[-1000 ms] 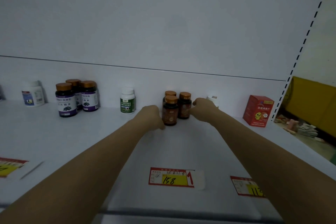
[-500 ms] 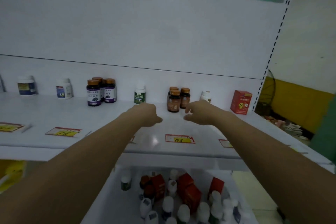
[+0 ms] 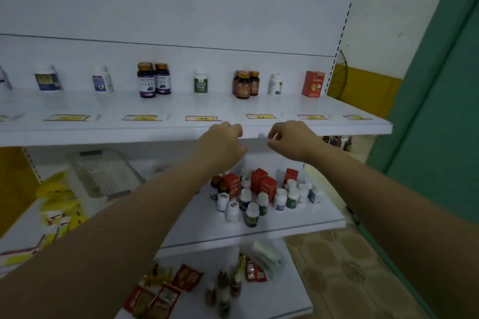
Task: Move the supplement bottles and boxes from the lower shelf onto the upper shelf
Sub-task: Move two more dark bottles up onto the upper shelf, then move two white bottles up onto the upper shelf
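We see only our own two hands and forearms. The left hand [image 3: 223, 141] and the right hand [image 3: 291, 141] are bare. The left forearm [image 3: 116, 228] and the right forearm [image 3: 388, 202] are bare too, all the way to the frame's edge, smooth and evenly rounded. The wide lens makes them swell broad toward the bottom corners and taper narrow near the hands. Fine detail such as nails is too blurred to tell.
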A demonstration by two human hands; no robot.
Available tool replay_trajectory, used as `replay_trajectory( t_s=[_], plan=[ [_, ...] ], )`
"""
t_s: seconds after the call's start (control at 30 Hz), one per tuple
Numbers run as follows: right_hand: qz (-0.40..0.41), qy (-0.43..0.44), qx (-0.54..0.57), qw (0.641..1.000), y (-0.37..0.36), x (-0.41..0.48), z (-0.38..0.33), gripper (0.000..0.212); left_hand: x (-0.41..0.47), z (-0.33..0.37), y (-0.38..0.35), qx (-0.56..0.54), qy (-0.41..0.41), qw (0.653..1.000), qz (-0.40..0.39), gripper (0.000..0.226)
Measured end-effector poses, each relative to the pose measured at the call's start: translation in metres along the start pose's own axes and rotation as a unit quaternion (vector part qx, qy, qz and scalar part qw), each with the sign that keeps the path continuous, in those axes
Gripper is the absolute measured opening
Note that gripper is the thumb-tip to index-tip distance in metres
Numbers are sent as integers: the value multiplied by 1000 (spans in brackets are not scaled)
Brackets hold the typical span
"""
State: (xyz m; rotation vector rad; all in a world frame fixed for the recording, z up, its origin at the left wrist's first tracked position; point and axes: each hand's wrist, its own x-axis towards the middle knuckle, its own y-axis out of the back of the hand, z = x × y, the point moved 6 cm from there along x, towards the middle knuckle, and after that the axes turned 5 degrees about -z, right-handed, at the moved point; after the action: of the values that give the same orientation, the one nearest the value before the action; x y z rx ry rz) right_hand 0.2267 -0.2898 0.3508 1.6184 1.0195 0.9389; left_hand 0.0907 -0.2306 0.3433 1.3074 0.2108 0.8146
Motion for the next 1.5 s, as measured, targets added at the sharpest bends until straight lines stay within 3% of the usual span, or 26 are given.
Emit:
replay_trajectory(
  t_s=[0.37,0.53,0.73,0.9,1.1,1.33,1.5],
  plan=[
    [-100,-31,40,994,-120,-32,25,25,-47,-79,-119,-53,134,977,-157,32],
    [-183,-44,88,978,-210,-13,48,34,-54,-131,-189,-50,195,953,-226,43],
    [-221,-94,146,960,-301,20,63,48,-43,-169,-253,-64,221,940,-253,46],
    [-193,-121,210,951,-356,57,58,60,-8,-195,-301,-176,264,921,-228,56],
    [-75,-176,324,926,-397,96,62,85,44,-218,-344,-312,303,888,-148,60],
    [-10,-184,381,906,-418,112,69,55,69,-208,-375,-471,293,821,-137,54],
    [-18,-155,410,898,-411,111,68,48,60,-218,-368,-481,301,819,-83,47]
  ],
)
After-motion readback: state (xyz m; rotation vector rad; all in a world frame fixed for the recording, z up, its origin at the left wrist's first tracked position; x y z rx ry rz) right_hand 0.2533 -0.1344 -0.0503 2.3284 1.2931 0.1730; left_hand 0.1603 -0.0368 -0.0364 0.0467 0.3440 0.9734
